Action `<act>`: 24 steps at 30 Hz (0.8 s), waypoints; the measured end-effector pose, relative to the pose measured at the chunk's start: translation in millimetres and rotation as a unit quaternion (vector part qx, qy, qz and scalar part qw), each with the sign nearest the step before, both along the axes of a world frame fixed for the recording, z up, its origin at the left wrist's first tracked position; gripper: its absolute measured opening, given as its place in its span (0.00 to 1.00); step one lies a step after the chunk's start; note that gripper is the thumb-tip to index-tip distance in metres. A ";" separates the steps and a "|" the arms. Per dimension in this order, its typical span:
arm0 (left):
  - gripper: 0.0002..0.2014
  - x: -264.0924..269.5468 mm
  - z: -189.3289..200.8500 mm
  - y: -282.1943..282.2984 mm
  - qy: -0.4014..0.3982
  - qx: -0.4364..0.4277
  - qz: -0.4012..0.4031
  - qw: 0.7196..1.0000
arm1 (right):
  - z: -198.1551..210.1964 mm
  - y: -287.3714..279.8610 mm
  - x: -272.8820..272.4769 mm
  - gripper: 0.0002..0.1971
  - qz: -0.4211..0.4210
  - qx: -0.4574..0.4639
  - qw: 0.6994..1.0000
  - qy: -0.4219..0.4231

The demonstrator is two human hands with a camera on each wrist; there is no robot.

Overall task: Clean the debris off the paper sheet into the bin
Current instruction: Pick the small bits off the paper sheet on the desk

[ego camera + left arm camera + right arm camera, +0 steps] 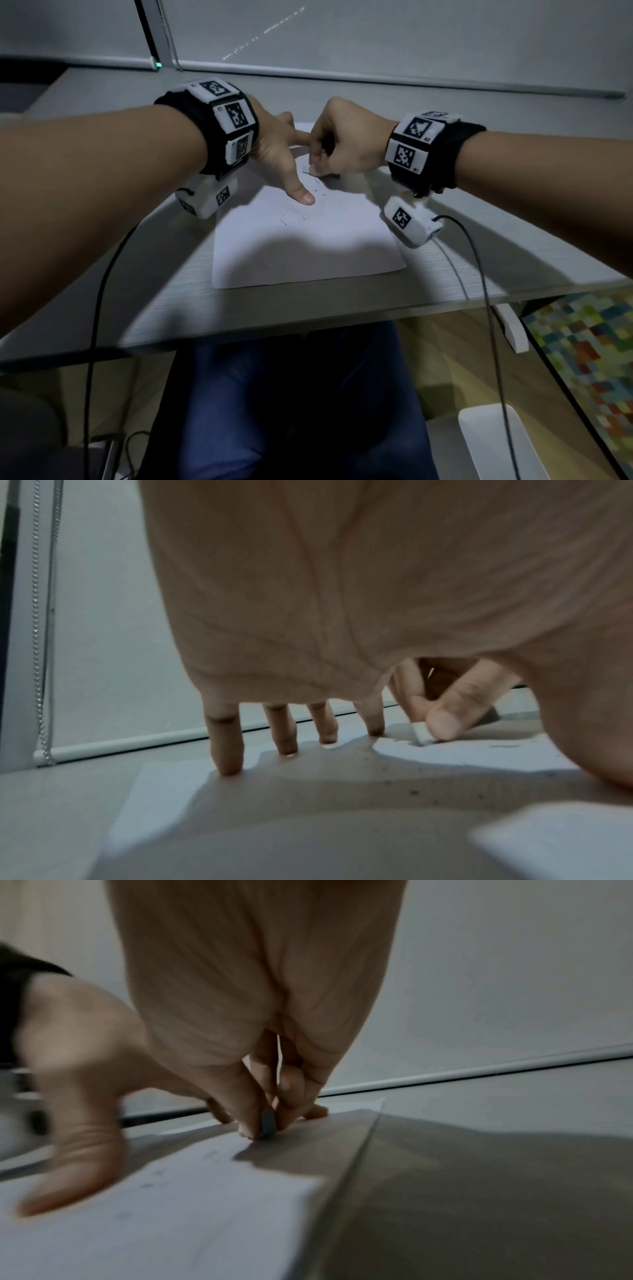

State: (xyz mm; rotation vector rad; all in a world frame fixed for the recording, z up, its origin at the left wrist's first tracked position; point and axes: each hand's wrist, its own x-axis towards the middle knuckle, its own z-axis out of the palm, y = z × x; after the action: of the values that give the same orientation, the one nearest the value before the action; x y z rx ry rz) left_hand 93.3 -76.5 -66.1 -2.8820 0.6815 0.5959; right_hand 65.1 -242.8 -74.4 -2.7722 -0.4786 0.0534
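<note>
Nearest, paper sheet (308, 246) lies flat on desk (171, 301), long axis running away from the viewer. Left hand (277, 150) presses it, fingers spread straight. Farther, right hand (346, 144) pinches an eraser (423, 733); debris (414, 792) specks appear clearest in left-wrist view.

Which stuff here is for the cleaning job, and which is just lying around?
For the job:
paper sheet
dark debris bits
eraser, pinched by right hand
left hand, fingers pressing the sheet

Just lying around:
black cables
blind chain
colourful mat
</note>
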 end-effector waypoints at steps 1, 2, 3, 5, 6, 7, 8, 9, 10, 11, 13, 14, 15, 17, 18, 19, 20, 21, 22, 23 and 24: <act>0.66 0.8 -0.6 1.0 -0.002 -0.001 0.000 1.000 | -0.6 -2.0 4.4 0.04 -0.015 0.005 1.000 -0.009; 0.65 1.5 -1.1 2.8 -0.003 -0.003 0.001 1.000 | -1.0 -3.0 8.6 0.04 -0.032 0.005 0.999 -0.018; 0.64 2.0 -1.9 4.3 -0.005 -0.005 0.001 1.000 | -1.6 -3.2 12.7 0.04 -0.049 0.002 0.998 -0.026; 0.65 1.7 -2.1 6.8 -0.002 -0.007 0.002 1.000 | -1.7 -2.0 17.7 0.03 -0.071 -0.006 0.997 -0.041; 0.66 1.0 -2.0 7.5 0.001 -0.006 0.003 1.000 | -2.2 -0.6 18.2 0.03 -0.073 -0.008 0.996 -0.043; 0.66 0.6 -2.1 7.4 0.002 -0.005 0.002 1.000 | -2.5 1.2 16.7 0.04 -0.067 -0.008 0.997 -0.042; 0.66 0.8 -2.2 7.5 0.002 -0.005 0.002 1.000 | -3.2 3.7 13.2 0.05 -0.053 -0.006 0.998 -0.036; 0.65 1.2 -2.5 7.4 0.003 -0.007 0.002 1.000 | -3.9 6.8 8.4 0.05 -0.034 -0.004 0.999 -0.030; 0.63 2.3 -2.8 7.4 0.002 -0.010 0.000 1.000 | -4.5 9.4 3.1 0.06 -0.012 -0.001 1.000 -0.024; 0.61 3.3 -3.6 6.9 0.001 -0.012 -0.002 1.000 | -5.2 11.1 -1.1 0.06 0.006 0.001 1.000 -0.020; 0.58 3.5 -4.0 5.8 -0.006 -0.012 -0.008 1.000 | -5.9 10.8 -1.4 0.05 0.014 0.004 1.000 -0.020; 0.59 2.5 -3.8 5.1 -0.009 -0.010 -0.009 1.000 | -5.7 9.2 2.0 0.05 0.004 0.006 1.000 -0.023; 0.60 1.9 -3.5 4.6 -0.012 -0.006 -0.007 1.000 | -5.5 7.6 7.2 0.05 -0.013 0.005 1.000 -0.028; 0.63 2.3 -2.6 4.9 -0.010 0.001 -0.001 1.000 | -4.1 5.6 16.8 0.06 -0.052 -0.006 0.998 -0.042; 0.64 2.8 -2.4 5.2 -0.007 0.000 0.004 1.000 | -3.1 4.9 20.1 0.06 -0.067 -0.010 0.997 -0.044; 0.64 3.3 -2.3 5.7 -0.004 -0.003 0.009 1.000 | -1.4 4.8 21.7 0.06 -0.076 -0.013 0.996 -0.042; 0.65 3.4 -2.1 6.6 0.005 -0.011 0.013 1.000 | 0.8 4.0 21.9 0.05 -0.077 -0.013 0.996 -0.038; 0.64 3.9 -1.7 7.0 0.020 -0.025 0.017 0.999 | 3.0 2.0 20.8 0.04 -0.074 -0.009 0.997 -0.035; 0.63 5.2 -2.1 7.4 0.035 -0.040 0.021 0.998 | 6.0 -1.3 18.9 0.03 -0.073 0.001 0.997 -0.034; 0.60 5.6 -1.9 7.7 0.047 -0.059 0.027 0.997 | 8.7 -5.5 16.6 0.02 -0.075 0.014 0.997 -0.034; 0.57 5.9 -1.7 6.9 0.051 -0.072 0.033 0.996 | 10.8 -10.5 14.0 0.02 -0.077 0.023 0.996 -0.037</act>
State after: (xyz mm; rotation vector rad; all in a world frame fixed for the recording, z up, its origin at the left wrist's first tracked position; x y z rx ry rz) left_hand 99.2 -69.6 -67.8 -3.0355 0.6707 0.7355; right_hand 79.1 -253.3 -63.7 -2.7630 -0.2792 -0.0963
